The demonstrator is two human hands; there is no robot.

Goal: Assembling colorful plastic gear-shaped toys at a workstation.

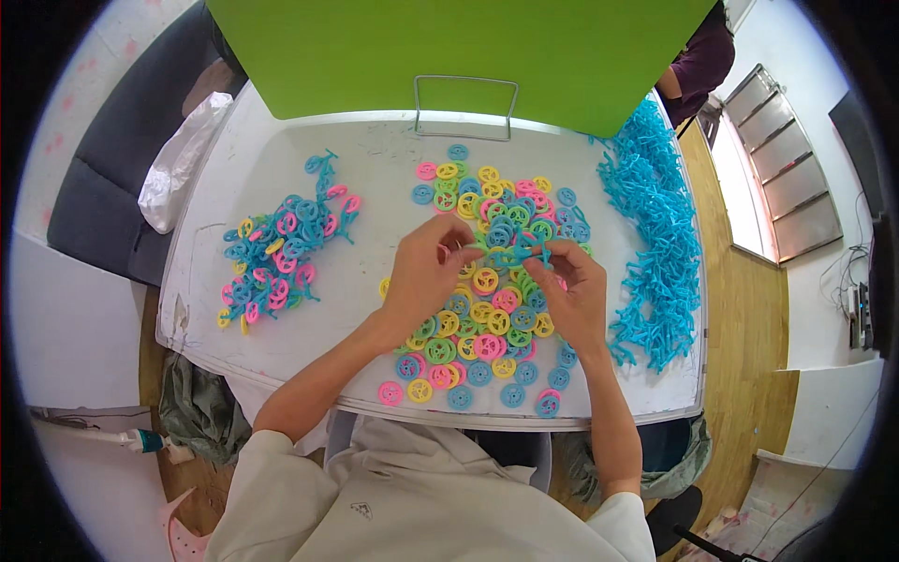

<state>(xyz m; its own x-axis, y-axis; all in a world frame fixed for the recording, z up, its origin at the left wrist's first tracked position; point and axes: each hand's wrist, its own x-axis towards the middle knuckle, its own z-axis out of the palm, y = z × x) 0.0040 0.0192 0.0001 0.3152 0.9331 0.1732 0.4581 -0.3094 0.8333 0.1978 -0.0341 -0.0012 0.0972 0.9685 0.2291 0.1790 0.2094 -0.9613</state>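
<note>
Blue branched piece (521, 255) sits over the pile of coloured wheels (485, 320), pinched at its left end by the left hand (423, 270) and its right by the right hand (578, 292), fingers curled, forearms angled inward.

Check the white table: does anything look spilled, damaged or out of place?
Yes, mildly: dark scuffs mark the white table beyond the colourful wheels, standing out against its pale surface. I can't make out any breakage, though many wheels overlap.
</note>
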